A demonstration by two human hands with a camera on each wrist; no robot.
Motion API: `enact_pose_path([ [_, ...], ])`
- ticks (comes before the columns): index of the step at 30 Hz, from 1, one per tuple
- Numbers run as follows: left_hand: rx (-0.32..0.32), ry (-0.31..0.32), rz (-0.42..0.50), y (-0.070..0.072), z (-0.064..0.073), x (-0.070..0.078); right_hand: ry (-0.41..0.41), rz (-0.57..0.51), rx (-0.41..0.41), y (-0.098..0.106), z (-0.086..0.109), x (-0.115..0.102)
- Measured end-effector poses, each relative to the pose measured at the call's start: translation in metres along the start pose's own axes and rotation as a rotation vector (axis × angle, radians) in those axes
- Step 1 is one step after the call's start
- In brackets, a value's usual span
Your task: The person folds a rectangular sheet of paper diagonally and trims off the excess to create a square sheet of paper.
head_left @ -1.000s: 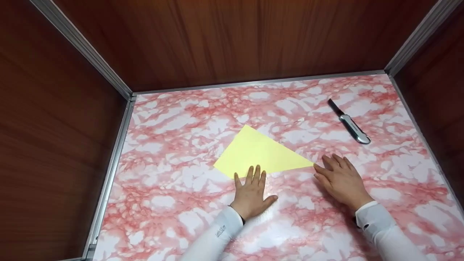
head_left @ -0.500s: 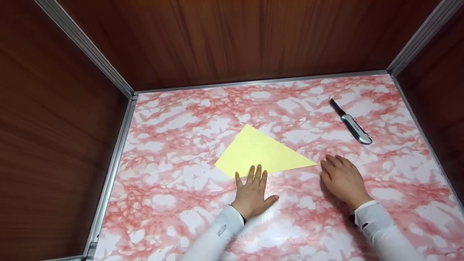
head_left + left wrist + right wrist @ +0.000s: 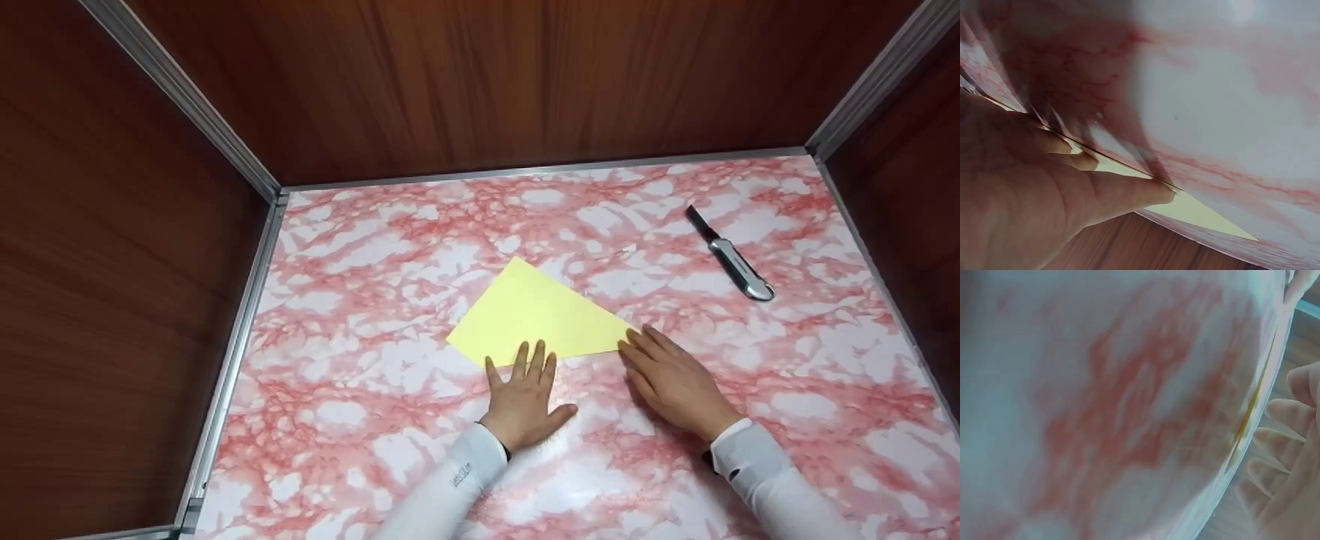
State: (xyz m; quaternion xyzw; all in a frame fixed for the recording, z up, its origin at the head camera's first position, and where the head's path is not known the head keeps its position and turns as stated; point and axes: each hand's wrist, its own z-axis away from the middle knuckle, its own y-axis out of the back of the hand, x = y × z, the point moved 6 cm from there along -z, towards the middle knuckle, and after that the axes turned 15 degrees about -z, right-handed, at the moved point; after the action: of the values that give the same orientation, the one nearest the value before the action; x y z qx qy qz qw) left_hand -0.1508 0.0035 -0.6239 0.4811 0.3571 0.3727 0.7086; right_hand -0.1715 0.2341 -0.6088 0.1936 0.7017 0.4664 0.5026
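Note:
A yellow sheet of paper (image 3: pixel 525 311) lies flat on the table, four-sided, with its longest point toward the right. Along its near edge, the spread fingertips of my left hand (image 3: pixel 521 405) rest on it, the thumb out on the table. The left wrist view shows those fingers (image 3: pixel 1123 194) over the paper's edge (image 3: pixel 1196 214). My right hand (image 3: pixel 679 382) lies at the paper's right end, its extended fingers covering that corner. In the right wrist view the right-hand fingers (image 3: pixel 1280 439) are slightly bent, and the paper appears as a thin yellow strip (image 3: pixel 1252 402).
A slim tool (image 3: pixel 731 255) with a silver and dark handle, a narrow black end and a small ring lies at the back right. Dark wood panels (image 3: pixel 480 82) with metal edging enclose the red-and-white marbled tabletop (image 3: pixel 360 405) on the left, back and right.
My right hand first drew slightly right, off the paper's corner, then moved left onto the paper's right end. My left hand has stayed on the near edge.

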Motion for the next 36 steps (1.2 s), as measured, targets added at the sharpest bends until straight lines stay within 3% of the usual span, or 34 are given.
enact_pose_path([
  [4,0.007,0.002,0.006,0.000,0.000,0.000,-0.023,-0.008,-0.040,-0.005,0.002,0.001],
  [12,0.037,-0.023,0.016,-0.001,-0.004,-0.009,-0.029,-0.003,-0.043,-0.002,0.001,0.000],
  [24,0.020,-0.072,0.056,0.007,-0.014,-0.014,-0.018,0.041,-0.083,-0.001,-0.005,-0.011],
  [36,-0.005,-0.035,0.114,0.009,-0.019,-0.019,-0.002,0.022,-0.098,0.004,-0.005,-0.015],
])
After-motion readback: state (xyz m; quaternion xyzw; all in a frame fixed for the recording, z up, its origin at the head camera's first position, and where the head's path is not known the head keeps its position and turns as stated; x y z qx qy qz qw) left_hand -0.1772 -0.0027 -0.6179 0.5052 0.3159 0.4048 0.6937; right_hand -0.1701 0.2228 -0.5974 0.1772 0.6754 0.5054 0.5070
